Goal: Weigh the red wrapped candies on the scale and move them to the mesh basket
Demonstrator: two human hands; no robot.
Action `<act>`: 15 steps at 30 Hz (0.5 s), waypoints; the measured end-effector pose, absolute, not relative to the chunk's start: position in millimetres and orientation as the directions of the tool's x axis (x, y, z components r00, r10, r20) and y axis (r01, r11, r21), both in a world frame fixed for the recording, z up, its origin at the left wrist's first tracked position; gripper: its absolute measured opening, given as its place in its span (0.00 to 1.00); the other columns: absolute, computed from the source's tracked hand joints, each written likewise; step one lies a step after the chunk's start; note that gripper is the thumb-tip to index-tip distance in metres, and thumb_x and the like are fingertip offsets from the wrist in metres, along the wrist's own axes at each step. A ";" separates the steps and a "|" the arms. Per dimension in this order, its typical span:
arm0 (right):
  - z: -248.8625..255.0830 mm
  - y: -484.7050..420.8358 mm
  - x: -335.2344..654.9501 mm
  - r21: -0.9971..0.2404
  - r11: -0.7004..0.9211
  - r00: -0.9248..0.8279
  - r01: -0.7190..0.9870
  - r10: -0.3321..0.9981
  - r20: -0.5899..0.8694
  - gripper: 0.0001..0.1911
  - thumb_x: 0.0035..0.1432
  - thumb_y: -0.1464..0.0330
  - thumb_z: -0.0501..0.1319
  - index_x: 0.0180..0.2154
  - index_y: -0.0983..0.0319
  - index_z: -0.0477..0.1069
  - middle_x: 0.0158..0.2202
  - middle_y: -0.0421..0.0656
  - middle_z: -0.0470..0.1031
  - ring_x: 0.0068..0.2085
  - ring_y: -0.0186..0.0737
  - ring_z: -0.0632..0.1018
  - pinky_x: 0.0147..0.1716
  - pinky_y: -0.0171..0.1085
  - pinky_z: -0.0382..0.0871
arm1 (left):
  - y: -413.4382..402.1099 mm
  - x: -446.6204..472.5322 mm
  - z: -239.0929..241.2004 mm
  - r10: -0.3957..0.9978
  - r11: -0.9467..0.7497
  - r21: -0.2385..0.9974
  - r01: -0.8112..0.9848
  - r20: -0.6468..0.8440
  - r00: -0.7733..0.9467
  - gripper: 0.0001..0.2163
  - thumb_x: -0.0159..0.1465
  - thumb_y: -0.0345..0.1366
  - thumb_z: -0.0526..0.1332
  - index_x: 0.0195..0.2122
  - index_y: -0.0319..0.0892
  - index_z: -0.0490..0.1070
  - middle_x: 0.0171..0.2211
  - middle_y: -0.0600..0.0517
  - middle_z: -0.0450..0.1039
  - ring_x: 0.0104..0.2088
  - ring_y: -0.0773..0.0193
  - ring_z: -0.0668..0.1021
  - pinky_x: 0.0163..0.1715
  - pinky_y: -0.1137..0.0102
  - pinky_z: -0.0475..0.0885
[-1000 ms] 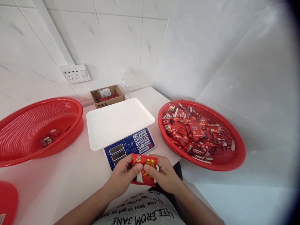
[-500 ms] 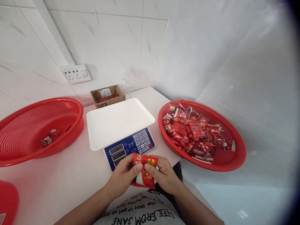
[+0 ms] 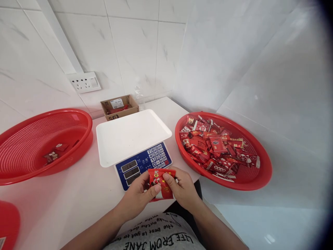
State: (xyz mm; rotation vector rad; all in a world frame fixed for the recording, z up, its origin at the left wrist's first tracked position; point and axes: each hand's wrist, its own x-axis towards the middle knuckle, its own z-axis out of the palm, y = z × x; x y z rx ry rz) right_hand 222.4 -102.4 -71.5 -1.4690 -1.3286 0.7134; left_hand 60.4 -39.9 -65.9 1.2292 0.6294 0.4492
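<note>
A red printed packet with gold marks is held between both hands, in front of the scale's near edge. My left hand grips its left side, thumb across the front. My right hand grips the right side, its thumb pressed near the top. Just beyond the hands stands a digital scale with a blue keypad panel and a bare white weighing tray. To the right, a red plastic basket holds a heap of small red packets.
Another red basket on the left holds a few small packets. Behind the scale sits a cardboard box with red items inside. A red container edge shows at lower left. A wall socket is above the white table.
The packet has tilted and shifted slightly up in my hands, and its printed top shows more. My right thumb has moved up a little across it. The baskets and scale stay put.
</note>
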 end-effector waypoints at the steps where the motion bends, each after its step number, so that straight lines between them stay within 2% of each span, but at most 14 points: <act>1: -71.5 -102.3 222.6 -0.920 0.093 0.233 0.380 0.953 0.193 0.20 0.65 0.57 0.53 0.26 0.61 0.69 0.23 0.41 0.70 0.26 0.37 0.70 0.26 0.35 0.62 | -39.6 60.1 -66.6 0.620 0.250 0.967 0.042 -0.193 0.760 0.23 0.60 0.52 0.65 0.50 0.42 0.72 0.47 0.45 0.77 0.45 0.54 0.77 0.47 0.61 0.72; 5: -73.6 -101.0 221.9 -0.920 0.098 0.255 0.379 0.945 0.206 0.20 0.65 0.56 0.53 0.26 0.61 0.69 0.23 0.41 0.69 0.26 0.37 0.70 0.27 0.36 0.62 | -39.9 60.3 -67.0 0.611 0.172 0.979 0.107 -0.191 0.768 0.22 0.62 0.51 0.63 0.49 0.40 0.74 0.45 0.44 0.78 0.43 0.53 0.77 0.46 0.60 0.72; 8: -75.3 -99.2 221.3 -0.937 0.100 0.254 0.336 0.948 0.192 0.24 0.65 0.50 0.53 0.26 0.61 0.68 0.23 0.41 0.69 0.26 0.37 0.70 0.26 0.35 0.63 | -40.6 61.3 -65.8 0.659 0.172 0.982 0.073 -0.170 0.733 0.21 0.61 0.50 0.65 0.47 0.40 0.75 0.44 0.44 0.79 0.43 0.52 0.77 0.46 0.61 0.72; 12: -72.4 -97.4 222.3 -0.954 0.124 0.173 0.274 0.969 0.176 0.33 0.60 0.39 0.48 0.32 0.62 0.69 0.27 0.43 0.73 0.28 0.38 0.73 0.25 0.35 0.66 | -39.4 61.3 -65.1 0.734 0.146 0.989 0.034 -0.131 0.667 0.20 0.60 0.51 0.65 0.45 0.39 0.76 0.43 0.44 0.80 0.43 0.52 0.78 0.47 0.60 0.72; 15: -69.6 -98.1 222.2 -0.949 0.126 0.111 0.289 0.980 0.164 0.34 0.59 0.38 0.49 0.33 0.62 0.71 0.29 0.44 0.74 0.28 0.38 0.72 0.24 0.34 0.63 | -35.9 60.4 -64.3 0.773 0.126 0.992 0.003 -0.100 0.626 0.21 0.61 0.52 0.64 0.45 0.40 0.76 0.45 0.44 0.79 0.45 0.52 0.78 0.50 0.60 0.71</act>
